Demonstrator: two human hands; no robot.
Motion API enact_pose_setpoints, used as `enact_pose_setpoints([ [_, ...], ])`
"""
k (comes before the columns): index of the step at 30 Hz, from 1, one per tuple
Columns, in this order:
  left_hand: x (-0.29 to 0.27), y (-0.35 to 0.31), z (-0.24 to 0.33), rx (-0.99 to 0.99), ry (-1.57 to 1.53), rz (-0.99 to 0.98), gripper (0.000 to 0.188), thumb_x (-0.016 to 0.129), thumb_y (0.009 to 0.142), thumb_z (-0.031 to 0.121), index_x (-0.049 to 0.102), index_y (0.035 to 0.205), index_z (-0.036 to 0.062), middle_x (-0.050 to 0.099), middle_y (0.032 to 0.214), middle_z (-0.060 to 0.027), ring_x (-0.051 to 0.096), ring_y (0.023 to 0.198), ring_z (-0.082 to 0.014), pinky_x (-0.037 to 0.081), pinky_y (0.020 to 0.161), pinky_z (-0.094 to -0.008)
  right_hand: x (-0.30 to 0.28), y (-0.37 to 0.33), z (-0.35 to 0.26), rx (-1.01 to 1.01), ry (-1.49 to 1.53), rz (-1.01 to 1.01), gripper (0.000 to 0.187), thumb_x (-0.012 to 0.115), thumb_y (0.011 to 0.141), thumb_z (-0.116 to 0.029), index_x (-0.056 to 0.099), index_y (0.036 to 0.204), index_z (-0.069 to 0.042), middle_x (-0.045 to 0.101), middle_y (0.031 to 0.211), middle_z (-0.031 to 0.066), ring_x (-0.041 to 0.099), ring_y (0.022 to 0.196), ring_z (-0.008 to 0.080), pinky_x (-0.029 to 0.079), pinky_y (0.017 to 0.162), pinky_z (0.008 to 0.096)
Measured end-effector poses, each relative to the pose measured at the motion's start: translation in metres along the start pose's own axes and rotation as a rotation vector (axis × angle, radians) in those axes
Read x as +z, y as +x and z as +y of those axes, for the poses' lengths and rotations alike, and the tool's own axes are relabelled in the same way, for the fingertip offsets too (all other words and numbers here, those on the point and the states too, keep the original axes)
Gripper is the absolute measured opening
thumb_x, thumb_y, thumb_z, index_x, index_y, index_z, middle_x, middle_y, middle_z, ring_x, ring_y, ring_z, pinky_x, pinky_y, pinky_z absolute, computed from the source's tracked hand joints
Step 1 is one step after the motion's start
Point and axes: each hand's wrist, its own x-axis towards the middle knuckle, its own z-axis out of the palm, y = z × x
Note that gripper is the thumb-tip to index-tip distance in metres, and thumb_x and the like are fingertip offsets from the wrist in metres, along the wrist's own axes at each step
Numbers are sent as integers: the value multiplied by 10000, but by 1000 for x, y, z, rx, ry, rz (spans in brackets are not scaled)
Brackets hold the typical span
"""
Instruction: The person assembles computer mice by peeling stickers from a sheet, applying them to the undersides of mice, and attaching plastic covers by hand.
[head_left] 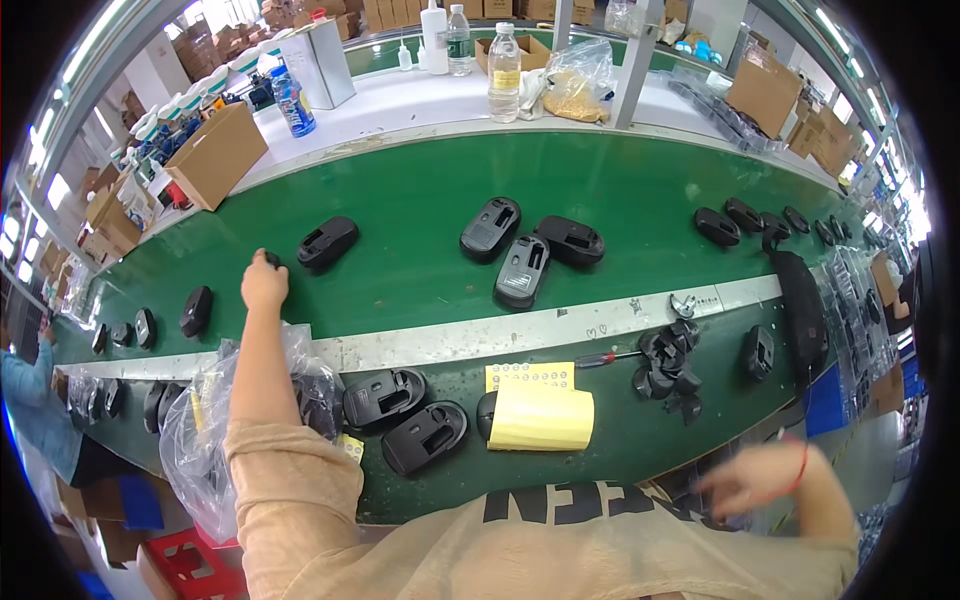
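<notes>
My left hand [265,285] reaches far out over the green conveyor belt [400,270]. Its fingers are closed round a small dark piece, apparently a black computer mouse [272,259], mostly hidden by the hand. Just right of it lies a mouse with an open battery slot [328,242]. In the middle of the belt three mice rest underside up, among them a grey-bottomed one [522,270]. My right hand [757,478], slightly blurred, hangs near my body at the bench's front edge, fingers partly apart with nothing visible in them. A red string circles that wrist.
On the near bench are two mice [425,438], a yellow sticker sheet [541,417], a screwdriver [608,358], a pile of black mouse parts [668,365] and a clear plastic bag [195,450] beside my left arm. Bottles [505,80] stand on the far shelf. Another person [40,400] is at far left.
</notes>
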Motion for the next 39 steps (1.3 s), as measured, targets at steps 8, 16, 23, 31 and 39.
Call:
enact_pose_setpoints([
  [8, -90, -51, 97, -30, -1077, -332, 474, 519, 749, 394, 495, 955, -31, 568, 736, -67, 553, 473, -107, 357, 418, -221, -142, 133, -69, -514, -772, 1030, 461, 556, 647, -24, 492, 1100, -80, 481, 1096, 133, 450, 1034, 279, 353, 883, 358],
  [16, -66, -122, 126, 246, -746, -1203, 350, 491, 779, 352, 547, 957, 56, 536, 701, -41, 474, 435, -97, 391, 388, -209, -179, 238, -76, -494, -1104, 1048, 531, 598, 625, -131, 447, 1133, -94, 437, 1164, 124, 407, 1105, 249, 225, 984, 436],
  [23, -46, -115, 137, 729, -202, -1186, 529, 507, 739, 507, 603, 875, 5, 600, 784, -106, 565, 590, -179, 450, 610, -292, -196, 213, -56, -443, 299, 1270, 362, 569, 693, -273, 565, 873, 41, 593, 789, 146, 584, 723, 238, 460, 691, 293],
  [31, 14, 19, 51, 318, -39, -125, 695, 650, 630, 370, 411, 1190, 36, 499, 1113, -167, 447, 1067, -296, 360, 905, -368, -203, 210, -41, -310, 560, 907, 465, 603, 691, -349, 580, 982, 14, 597, 902, 94, 565, 773, 161, 430, 721, 260],
  [39, 24, 16, 50, 453, -200, -156, 618, 702, 568, 285, 497, 1062, -23, 531, 1033, -191, 507, 957, -318, 395, 828, -353, -161, 138, -37, -342, 382, 1023, 487, 670, 630, -342, 565, 920, 34, 519, 957, 167, 500, 877, 242, 398, 809, 333],
])
